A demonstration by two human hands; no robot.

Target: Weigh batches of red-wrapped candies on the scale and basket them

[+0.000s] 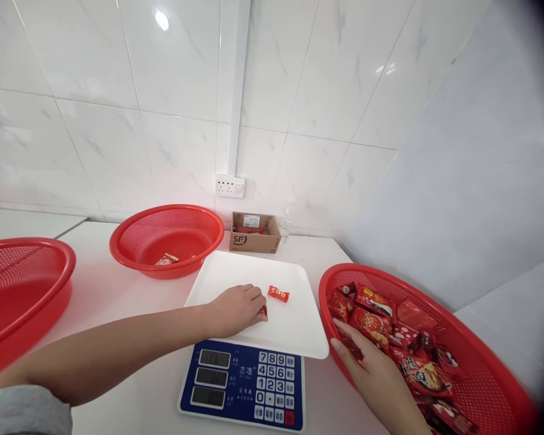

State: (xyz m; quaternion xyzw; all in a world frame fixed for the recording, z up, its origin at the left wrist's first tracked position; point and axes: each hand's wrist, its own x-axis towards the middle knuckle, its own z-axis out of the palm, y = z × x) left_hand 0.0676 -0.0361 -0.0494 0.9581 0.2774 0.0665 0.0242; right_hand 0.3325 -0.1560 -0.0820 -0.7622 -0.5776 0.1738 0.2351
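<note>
Over the white weighing tray [294, 329] of a digital scale, my left hand [238, 311] is closed on a small red candy packet [263, 310], mostly hidden by the fingers. Another small red packet [278, 294] with gold lettering lies flat on the tray, just right of that hand. My right hand [374, 374] reaches over the near rim of a red plastic basket [489, 362], its thumb and forefinger apart around dark red wrapping. Red snack packets [369, 326] of several sizes fill that basket. Whether the right fingers touch a packet is hard to see.
The scale's blue keypad panel [247, 383] faces me. Behind the tray stand a small cardboard box [256, 243] with red packets inside and a red basket [167, 211] holding a few packets. Another red basket [49, 290] is at far left. A tiled wall with a socket [230, 186] closes the back.
</note>
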